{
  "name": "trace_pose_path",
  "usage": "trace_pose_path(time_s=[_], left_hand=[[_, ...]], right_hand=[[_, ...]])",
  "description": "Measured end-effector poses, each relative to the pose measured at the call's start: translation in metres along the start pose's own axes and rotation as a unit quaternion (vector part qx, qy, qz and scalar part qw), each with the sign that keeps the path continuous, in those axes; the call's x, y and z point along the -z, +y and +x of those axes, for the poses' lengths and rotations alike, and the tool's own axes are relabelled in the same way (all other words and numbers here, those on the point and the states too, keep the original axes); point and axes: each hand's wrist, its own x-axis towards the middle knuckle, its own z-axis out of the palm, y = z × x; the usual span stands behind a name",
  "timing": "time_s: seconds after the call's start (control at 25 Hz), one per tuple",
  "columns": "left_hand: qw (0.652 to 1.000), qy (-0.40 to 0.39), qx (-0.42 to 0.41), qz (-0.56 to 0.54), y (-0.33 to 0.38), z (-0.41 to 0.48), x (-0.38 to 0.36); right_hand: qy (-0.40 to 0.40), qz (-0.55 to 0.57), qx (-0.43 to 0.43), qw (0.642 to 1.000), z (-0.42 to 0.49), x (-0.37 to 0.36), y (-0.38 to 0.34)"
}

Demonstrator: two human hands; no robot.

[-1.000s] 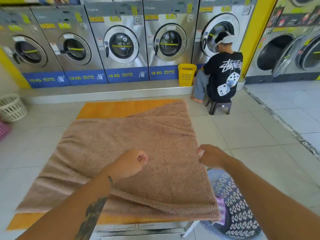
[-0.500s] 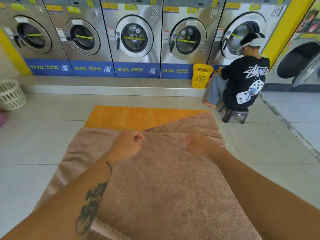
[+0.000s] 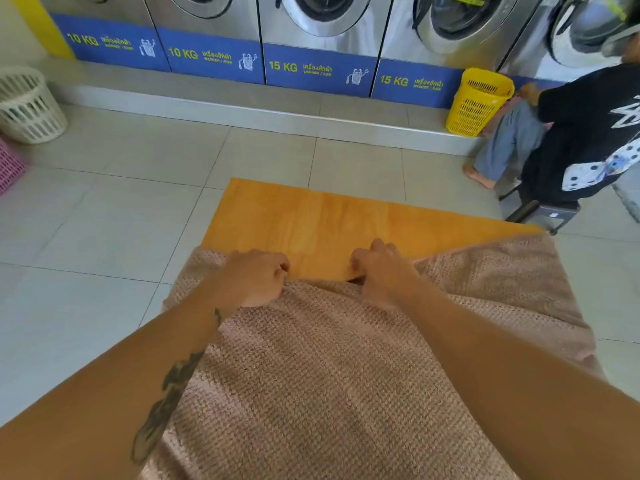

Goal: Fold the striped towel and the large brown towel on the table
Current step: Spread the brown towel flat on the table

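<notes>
Left hand (image 3: 254, 277) and right hand (image 3: 379, 268) grip far edge of brown towel (image 3: 329, 375) on table (image 3: 311, 223); washers (image 3: 318, 39) behind.

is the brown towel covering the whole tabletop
No, a bare orange stretch of the table shows beyond the brown towel at its far edge.

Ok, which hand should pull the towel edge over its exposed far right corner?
Probably right: the right hand pinches the brown towel edge beside that corner; the left hand holds it farther away.
</notes>
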Motion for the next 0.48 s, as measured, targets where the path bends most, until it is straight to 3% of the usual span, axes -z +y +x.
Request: trace_pose_path(time_s=[0.12, 0.16, 0.24, 0.32, 0.48], left_hand=[[0.996, -0.008, -0.015, -0.087, 0.006, 0.001, 0.016], [0.994, -0.001, -0.01, -0.105, 0.008, 0.004, 0.022], [0.992, -0.026, 0.011, -0.125, 0.01, 0.011, 0.032], [0.992, -0.086, 0.043, -0.079, 0.011, 0.018, 0.035], [0.987, -0.095, 0.127, -0.006, 0.006, 0.032, 0.03]], right_hand=[[-0.035, 0.018, 0.025, 0.999, 0.018, 0.01, 0.001], [-0.003, 0.044, -0.003, 0.999, 0.024, 0.016, 0.004], [0.137, 0.103, -0.098, 0.98, 0.033, 0.03, 0.016], [0.22, 0.128, -0.169, 0.952, 0.034, 0.039, 0.028], [0.2, 0.11, -0.189, 0.955, 0.026, 0.039, 0.038]])
